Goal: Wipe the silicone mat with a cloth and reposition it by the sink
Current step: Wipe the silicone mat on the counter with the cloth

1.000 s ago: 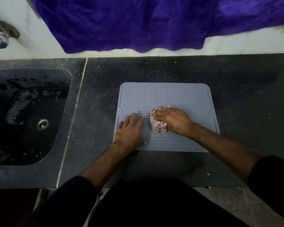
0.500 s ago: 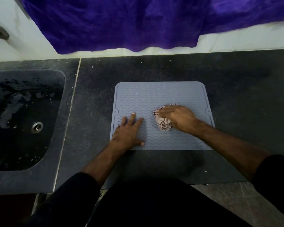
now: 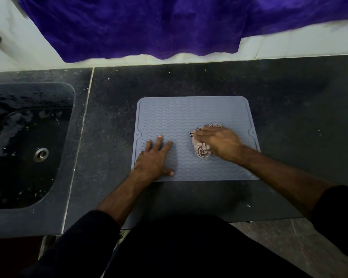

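Wiping looks to be the step in hand, and the move ahead turns on how the mat (image 3: 189,121) lies between the two hands and the sink (image 3: 28,137). It lies flat on the dark table (image 3: 289,117), a rounded, near-square sheet whose wavy ridges run left to right, well apart from the sink, which lies to its left across a pale seam in the stone. The right hand (image 3: 221,143) presses a crumpled patterned cloth (image 3: 202,151) down on the right half of the mat, fingers (image 3: 201,134) reaching leftward over the bundle and curled lightly around it, so the unwiped stretch, as far as I can judge, lies to the left of and beyond those fingertips. The left hand (image 3: 155,159) rests flat on the near left part of the mat, fingers straight and slightly spread, thumb out along the near edge, holding nothing; it seems to pin the sheet so the rubbing does not drag it. That left hand is also the nearer one to the sink, so I judge it better placed to draw the mat leftward once wiping ends. A purple cloth (image 3: 149,27) hangs over the wall behind the table.
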`<state>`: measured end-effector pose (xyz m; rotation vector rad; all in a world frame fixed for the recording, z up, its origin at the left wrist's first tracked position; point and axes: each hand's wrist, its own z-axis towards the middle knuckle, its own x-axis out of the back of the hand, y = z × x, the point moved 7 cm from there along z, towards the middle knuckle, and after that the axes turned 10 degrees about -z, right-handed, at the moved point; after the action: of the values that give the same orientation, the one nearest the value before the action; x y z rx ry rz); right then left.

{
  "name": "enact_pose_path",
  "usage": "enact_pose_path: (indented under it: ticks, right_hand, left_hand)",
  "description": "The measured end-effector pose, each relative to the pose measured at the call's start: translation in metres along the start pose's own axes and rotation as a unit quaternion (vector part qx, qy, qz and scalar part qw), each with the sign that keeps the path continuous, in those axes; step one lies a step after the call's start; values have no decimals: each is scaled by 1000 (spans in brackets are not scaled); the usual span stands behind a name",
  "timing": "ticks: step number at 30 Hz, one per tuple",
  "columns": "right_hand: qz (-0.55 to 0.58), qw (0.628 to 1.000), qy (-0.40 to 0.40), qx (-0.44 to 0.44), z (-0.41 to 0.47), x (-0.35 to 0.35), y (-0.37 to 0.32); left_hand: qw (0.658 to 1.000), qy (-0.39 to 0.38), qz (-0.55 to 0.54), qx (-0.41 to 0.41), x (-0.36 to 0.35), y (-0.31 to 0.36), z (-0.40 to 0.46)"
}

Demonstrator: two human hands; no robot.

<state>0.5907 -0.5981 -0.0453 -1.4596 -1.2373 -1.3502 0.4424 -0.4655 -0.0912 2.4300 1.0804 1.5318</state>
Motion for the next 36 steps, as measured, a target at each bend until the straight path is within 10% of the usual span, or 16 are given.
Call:
enact_pose_path:
  ticks: [36]
  right_hand:
    - [29, 997, -23, -75, -45, 8, 64]
  left_hand:
    - [1000, -1, -13, 0, 0, -1, 0]
